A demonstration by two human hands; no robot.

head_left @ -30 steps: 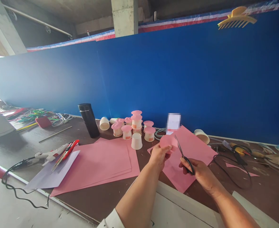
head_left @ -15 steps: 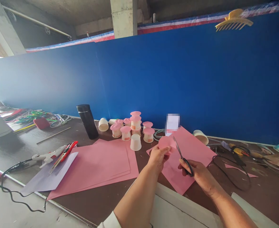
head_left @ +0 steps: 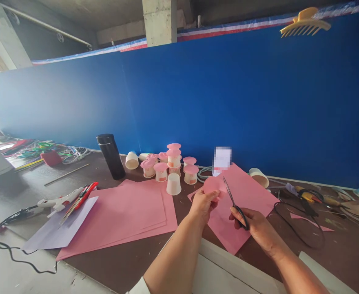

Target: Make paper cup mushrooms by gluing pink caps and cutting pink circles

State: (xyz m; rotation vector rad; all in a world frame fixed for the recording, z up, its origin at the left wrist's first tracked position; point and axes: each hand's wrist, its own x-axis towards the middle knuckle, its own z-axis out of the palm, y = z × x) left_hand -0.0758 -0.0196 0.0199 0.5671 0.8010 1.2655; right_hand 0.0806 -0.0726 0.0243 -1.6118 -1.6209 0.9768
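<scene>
Between the thumb and fingers of my left hand (head_left: 203, 203) is a rounded piece of pink paper (head_left: 212, 185). My right hand (head_left: 251, 222) is closed around the black handles of a pair of scissors (head_left: 235, 203). The blades point up and away, close to the right edge of the paper piece. Beneath both hands lies a larger pink sheet (head_left: 253, 192). Left of my hands stand several paper cups with pink round tops (head_left: 191, 173), some stacked. A plain white cup (head_left: 173, 184) sits upside down in front of them.
More pink sheets (head_left: 121, 216) lie to the left, with a lilac sheet (head_left: 75, 228), a red utility knife (head_left: 83, 198) and a white glue gun (head_left: 60, 202) on top. A black flask (head_left: 110, 157) stands behind. Cables (head_left: 304, 228) lie at right; a blue panel (head_left: 228, 98) borders the table.
The view has shifted slightly, so the things on the left appear a little further left. Both hands keep nearly the same position, still holding the paper and the scissors.
</scene>
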